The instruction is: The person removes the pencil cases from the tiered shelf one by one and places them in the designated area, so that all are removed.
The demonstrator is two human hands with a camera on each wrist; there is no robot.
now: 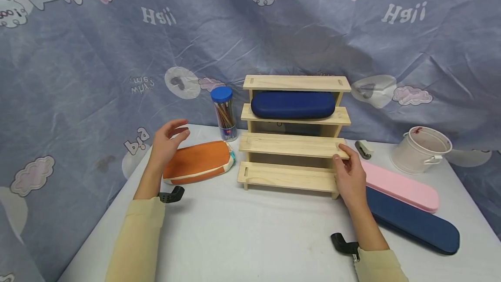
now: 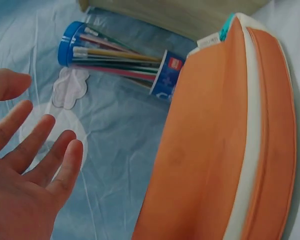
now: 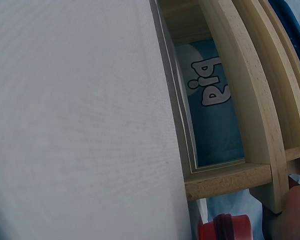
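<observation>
A stepped wooden shelf (image 1: 289, 145) with several planks stands at the back middle of the table. My right hand (image 1: 350, 173) holds the right end of its second plank from the bottom, fingers on top and thumb at the front edge. In the right wrist view only part of that hand (image 3: 294, 212) shows, beside the shelf's end. A dark blue case (image 1: 293, 104) lies on the second plank from the top. My left hand (image 1: 166, 141) hovers by the orange pencil case (image 1: 197, 160), fingers spread and holding nothing; the left wrist view shows its palm.
A clear tube of pencils with a blue lid (image 1: 222, 95) stands left of the shelf. To the right lie a pink case (image 1: 399, 186), a navy case (image 1: 411, 221) and a small stapler (image 1: 364, 149). A white bucket (image 1: 411, 158) stands behind them, near the hanging patterned cloth (image 1: 297, 34).
</observation>
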